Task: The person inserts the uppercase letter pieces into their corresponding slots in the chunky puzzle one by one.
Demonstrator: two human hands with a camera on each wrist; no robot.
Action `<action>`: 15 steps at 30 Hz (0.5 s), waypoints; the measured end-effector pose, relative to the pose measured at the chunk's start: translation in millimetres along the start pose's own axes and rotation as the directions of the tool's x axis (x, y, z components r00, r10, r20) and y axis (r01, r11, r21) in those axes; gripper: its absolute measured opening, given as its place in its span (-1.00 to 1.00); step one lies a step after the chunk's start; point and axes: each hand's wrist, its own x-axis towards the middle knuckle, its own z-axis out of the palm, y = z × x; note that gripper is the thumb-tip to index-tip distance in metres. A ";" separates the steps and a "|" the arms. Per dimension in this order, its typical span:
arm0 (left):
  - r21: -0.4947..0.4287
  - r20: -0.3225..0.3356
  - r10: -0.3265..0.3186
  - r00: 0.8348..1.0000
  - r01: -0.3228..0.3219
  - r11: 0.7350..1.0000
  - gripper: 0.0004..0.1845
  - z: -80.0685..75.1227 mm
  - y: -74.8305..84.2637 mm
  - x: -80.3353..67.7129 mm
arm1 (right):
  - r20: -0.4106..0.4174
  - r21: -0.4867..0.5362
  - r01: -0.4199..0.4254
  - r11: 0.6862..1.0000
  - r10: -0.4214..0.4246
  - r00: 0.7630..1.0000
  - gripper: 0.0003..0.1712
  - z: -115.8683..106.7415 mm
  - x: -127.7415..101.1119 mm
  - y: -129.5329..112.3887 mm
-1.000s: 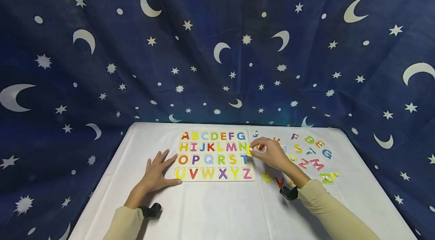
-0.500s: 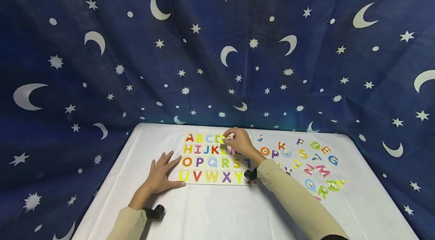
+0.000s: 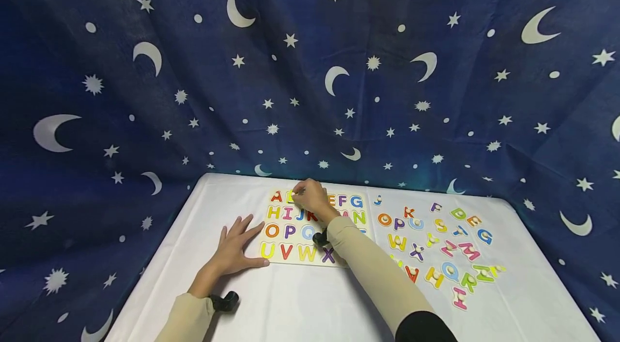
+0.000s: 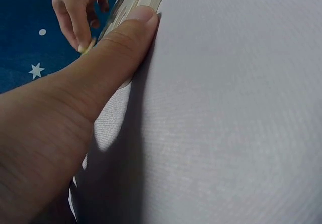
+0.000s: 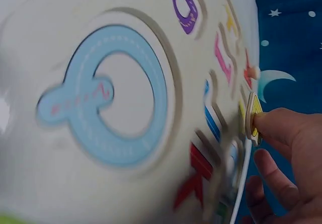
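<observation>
A wooden alphabet puzzle board (image 3: 281,241) with coloured letter recesses lies on the white table. My right hand (image 3: 312,196) is over its top row, pinching a yellow letter piece (image 5: 255,119) between thumb and fingertips. That piece is held on edge at the B place, beside the A piece (image 3: 276,196), which sits in its recess with a knob on top. My left hand (image 3: 233,249) lies spread at the board's left side, its thumb (image 4: 126,38) on the lower left corner. The right hand and forearm hide the middle of the board.
Several loose letter pieces with knobs lie right of the board, among them a yellow W (image 3: 397,242), a blue J (image 3: 378,200) and a pink I (image 3: 459,298). A dark blue curtain (image 3: 290,78) with moons and stars hangs behind the table.
My right hand has carried the yellow letter piece leftward from the board's right edge, along the top row to the B place. The left hand keeps its place at the board; the head view has shifted slightly.
</observation>
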 end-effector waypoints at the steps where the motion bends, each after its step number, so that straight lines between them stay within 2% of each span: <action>1: -0.001 0.007 -0.002 1.000 0.002 1.000 0.10 0.2 0.5 0.3 | -0.003 -0.002 -0.003 1.000 0.003 1.000 -0.94 2.8 0.1 -0.1; 9: 0.000 0.024 -0.011 1.000 0.011 1.000 0.11 -0.1 2.4 1.4 | -0.048 -0.071 0.021 0.997 -0.025 0.999 -0.89 13.8 0.7 -2.0; 15: 0.004 0.009 -0.005 1.000 0.005 1.000 0.11 0.3 2.5 1.9 | -0.020 -0.097 -0.010 0.995 0.008 1.000 -0.89 14.7 2.6 -2.8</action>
